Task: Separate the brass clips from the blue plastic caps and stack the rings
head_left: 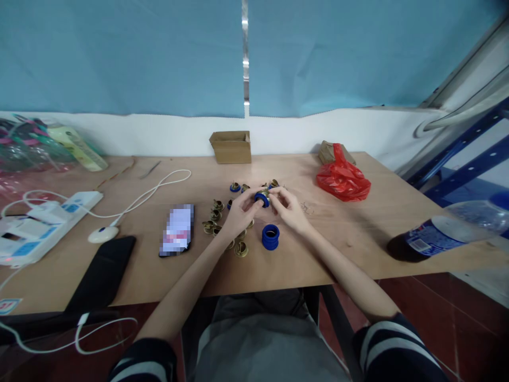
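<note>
Between my two hands, above the middle of the table, is a small brass-coloured metal fitting with a blue ring [261, 199] around it. My left hand [240, 212] grips the blue ring from the left, thumb against its front. On the right, the fingers of my right hand [287, 208] pinch the fitting's metal side. Just below my hands stands a stack of blue rings [270, 237]. Several brass fittings without rings [240, 249] lie to the left and under my left forearm. Behind my hands sit fittings with blue rings [235, 187], partly hidden by my fingers.
A lit phone [177, 231] and a dark phone [102, 271] lie left, near a power strip [59, 225] with white cables. An open cardboard box [232, 148] stands at the back. To the right are a red plastic bag [344, 180] and a tilted drink bottle [441, 236].
</note>
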Demonstrator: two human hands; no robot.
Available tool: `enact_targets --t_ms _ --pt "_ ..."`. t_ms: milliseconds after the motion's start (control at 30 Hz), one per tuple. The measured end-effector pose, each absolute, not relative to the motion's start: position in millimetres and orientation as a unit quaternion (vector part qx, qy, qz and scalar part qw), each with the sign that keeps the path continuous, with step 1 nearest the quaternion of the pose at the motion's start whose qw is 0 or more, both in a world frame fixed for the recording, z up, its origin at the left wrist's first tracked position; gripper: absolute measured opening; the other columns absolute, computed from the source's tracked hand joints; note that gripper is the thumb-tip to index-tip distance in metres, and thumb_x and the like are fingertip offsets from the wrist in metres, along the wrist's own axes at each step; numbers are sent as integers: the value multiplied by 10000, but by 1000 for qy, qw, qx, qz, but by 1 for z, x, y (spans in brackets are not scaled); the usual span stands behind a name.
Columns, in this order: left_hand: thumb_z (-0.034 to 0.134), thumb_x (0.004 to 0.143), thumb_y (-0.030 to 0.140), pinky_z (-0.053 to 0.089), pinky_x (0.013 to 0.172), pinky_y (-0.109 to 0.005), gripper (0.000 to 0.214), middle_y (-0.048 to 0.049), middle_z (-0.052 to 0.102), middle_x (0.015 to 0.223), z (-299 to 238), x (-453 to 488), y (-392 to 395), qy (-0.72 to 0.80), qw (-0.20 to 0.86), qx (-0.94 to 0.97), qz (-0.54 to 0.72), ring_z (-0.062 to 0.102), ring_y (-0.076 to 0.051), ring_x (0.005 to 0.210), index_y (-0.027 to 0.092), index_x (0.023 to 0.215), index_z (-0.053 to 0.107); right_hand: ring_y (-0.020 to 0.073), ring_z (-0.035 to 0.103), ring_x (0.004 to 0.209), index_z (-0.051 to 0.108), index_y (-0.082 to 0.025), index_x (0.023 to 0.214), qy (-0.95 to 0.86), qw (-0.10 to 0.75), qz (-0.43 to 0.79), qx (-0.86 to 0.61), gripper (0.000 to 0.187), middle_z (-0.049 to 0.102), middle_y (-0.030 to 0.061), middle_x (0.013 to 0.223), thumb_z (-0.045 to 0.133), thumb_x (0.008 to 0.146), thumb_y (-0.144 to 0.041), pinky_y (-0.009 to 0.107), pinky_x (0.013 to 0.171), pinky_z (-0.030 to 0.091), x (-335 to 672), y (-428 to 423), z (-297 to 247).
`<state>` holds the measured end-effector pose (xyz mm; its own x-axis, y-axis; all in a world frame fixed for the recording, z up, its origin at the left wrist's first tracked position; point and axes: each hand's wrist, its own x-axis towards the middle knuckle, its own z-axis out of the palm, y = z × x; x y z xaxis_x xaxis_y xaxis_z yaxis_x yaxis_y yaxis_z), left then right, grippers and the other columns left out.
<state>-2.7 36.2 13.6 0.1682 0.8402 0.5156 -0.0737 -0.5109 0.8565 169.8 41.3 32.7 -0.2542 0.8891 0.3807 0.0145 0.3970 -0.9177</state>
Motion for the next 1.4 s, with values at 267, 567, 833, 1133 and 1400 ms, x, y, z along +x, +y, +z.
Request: enact_targets --t_ms 267,567,833,1133,1400 --pt "765 853 377 612 887 -336 463 -121 700 1271 13 0 35 329 390 616 600 731 -200 1010 205 1261 633 97 475 501 492 -240 865 -648 503 462 -339 434 474 -68 653 656 879 -641 246 484 417 168 42 31" --pt "843 771 294 576 757 -286 464 -55 706 1057 24 -14 29 356 307 671 574 683 -143 819 216 1199 681 96 442 468 495 -236 854 -620 583 355 -387 388 459 -73 616 642 909 -590 242 454 357 175 49 31" --pt "867 749 385 517 759 -313 347 -41 655 988 45 -17 9 298 271 833 379 602 -156 821 216 1025 741 115 451 552 493 -235 813 -621 596 276 -427 347 463 -47 668 619 929 -537 242 502 372 188 59 30" --pt "824 767 361 492 711 -313 309 -47 628 994 38 -11 7 277 295 846 347 529 -138 759 201 1016 735 123 425 554 499 -231 808 -650 564 286 -422 326 448 -48 627 605 936 -511 250 511 340 183 54 31" --pt "833 756 384 537 725 -336 399 -62 648 1061 37 -9 7 291 287 832 374 576 -149 763 233 1112 733 128 425 570 510 -236 822 -650 557 305 -418 323 448 -44 650 619 932 -520 252 523 360 186 58 24"
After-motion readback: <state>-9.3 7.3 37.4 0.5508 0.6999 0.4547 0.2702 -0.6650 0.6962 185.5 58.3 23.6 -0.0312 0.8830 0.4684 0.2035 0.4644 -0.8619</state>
